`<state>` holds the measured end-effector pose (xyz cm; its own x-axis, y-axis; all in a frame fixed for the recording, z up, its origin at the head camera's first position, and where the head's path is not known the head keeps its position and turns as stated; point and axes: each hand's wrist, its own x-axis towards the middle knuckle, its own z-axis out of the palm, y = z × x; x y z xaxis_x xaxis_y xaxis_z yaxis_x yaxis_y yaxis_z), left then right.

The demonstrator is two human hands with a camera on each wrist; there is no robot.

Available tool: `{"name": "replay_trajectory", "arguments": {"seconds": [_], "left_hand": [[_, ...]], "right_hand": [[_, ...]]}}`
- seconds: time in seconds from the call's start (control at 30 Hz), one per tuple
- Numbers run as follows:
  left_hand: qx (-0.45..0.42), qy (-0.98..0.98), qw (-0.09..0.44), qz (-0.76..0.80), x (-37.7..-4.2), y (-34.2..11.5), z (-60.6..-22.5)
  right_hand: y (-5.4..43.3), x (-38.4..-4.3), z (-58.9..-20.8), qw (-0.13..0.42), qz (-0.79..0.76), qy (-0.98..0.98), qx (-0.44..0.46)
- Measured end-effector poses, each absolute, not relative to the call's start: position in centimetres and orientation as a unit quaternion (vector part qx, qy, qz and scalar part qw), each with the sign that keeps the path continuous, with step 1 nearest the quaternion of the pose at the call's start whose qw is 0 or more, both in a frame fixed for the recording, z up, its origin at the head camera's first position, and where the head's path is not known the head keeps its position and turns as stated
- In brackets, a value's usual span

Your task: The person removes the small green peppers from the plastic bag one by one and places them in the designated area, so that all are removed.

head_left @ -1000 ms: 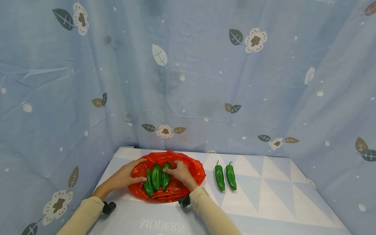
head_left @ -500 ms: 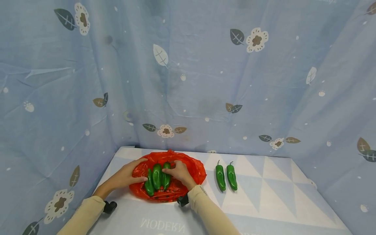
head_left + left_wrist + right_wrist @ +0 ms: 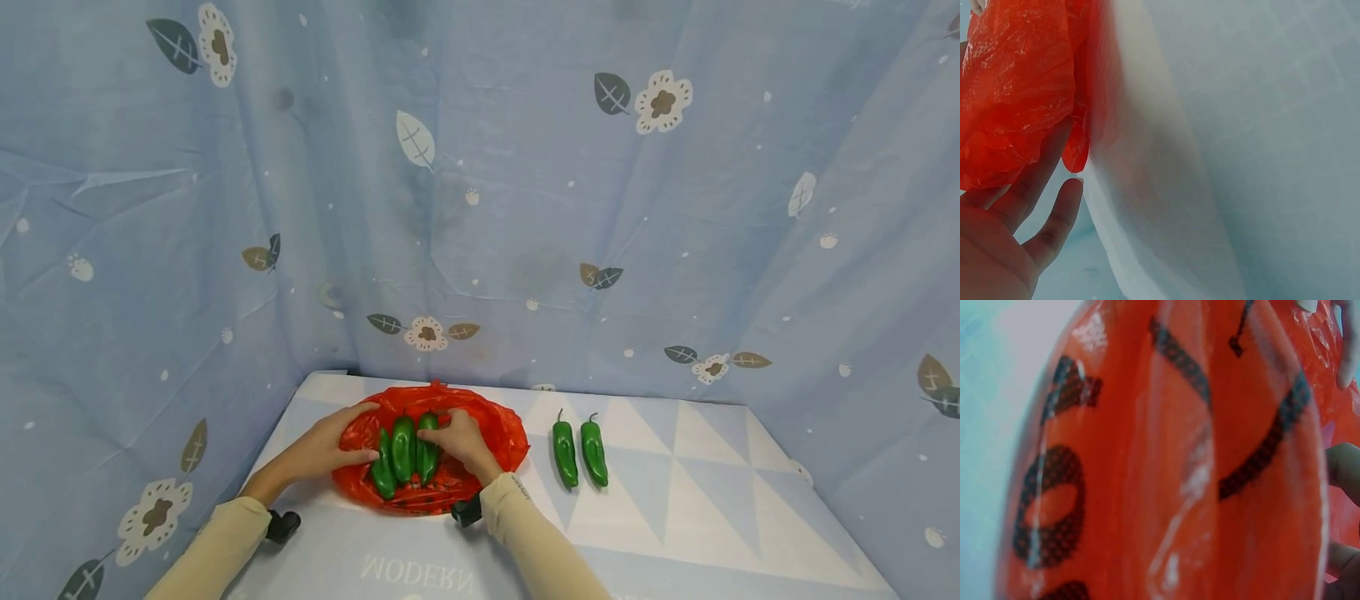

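A crinkled red plastic bag [image 3: 491, 417] lies spread on the table, its mouth facing up. Inside it, green chili peppers [image 3: 403, 450] lie side by side. My left hand [image 3: 326, 443] rests along the bag's left side, thumb tip beside the leftmost pepper [image 3: 383, 468]. In the left wrist view, the fingers [image 3: 1060, 215] of that hand are extended and spread against the red plastic. My right hand [image 3: 461, 440] reaches over the bag's right side, thumb and fingers around the rightmost pepper [image 3: 427, 454]. Red plastic with black print fills most of the right wrist view, hiding much of that hand.
Two more green peppers [image 3: 565, 454] lie parallel on the patterned tablecloth [image 3: 697, 492], right of the bag. A blue curtain [image 3: 510, 233] with leaves and flowers hangs behind and on both sides. Dark wrist-worn devices [image 3: 282, 527] sit by both cuffs.
The head view has shifted slightly, moving the whole scene a little to the right. Both hands keep their places at the bag, and the peppers lie as before.
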<state>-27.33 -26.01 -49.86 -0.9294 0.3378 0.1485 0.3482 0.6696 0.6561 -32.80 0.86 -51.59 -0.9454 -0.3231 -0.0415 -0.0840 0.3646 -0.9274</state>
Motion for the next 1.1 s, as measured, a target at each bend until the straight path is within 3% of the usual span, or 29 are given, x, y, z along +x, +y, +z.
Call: {"name": "replay_trajectory", "arguments": {"seconds": [0.77,1.1], "left_hand": [[-0.176,-0.916,0.014,-0.359,-27.2,-26.0,-49.9],[-0.178,-0.916,0.013,-0.36,-27.3,-26.1,-49.9]], "right_hand": [[1.9,-31.9,-50.0,0.161,-0.594,0.781,-0.103],[3.2,-31.7,-50.1,0.153,-0.583,0.791,-0.104]]}}
